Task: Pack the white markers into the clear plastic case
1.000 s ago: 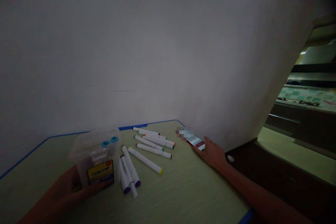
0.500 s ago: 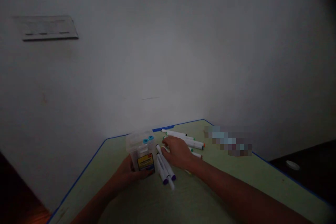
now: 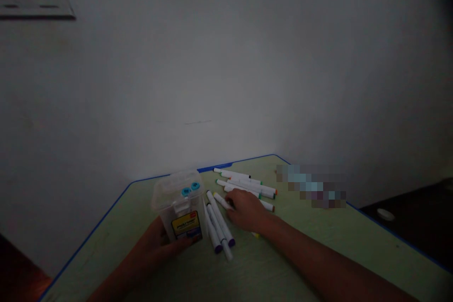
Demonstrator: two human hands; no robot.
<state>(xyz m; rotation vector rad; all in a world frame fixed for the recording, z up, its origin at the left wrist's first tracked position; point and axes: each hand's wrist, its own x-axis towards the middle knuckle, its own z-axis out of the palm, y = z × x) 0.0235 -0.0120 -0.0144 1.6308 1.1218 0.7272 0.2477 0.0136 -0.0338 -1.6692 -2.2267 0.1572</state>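
Head view: left hand wraps the lower side of a clear plastic marker case, upright on the green desk. Right hand is palm down, arm reaching across, fingertips at a white marker just beside the case; grip unclear. Hands apart but near. Other markers lie loose.

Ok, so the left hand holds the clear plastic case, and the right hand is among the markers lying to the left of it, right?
Not quite: the markers lie to the right of the clear plastic case, not the left, as the head view shows. The left hand does hold the case, and the right hand is among the markers.
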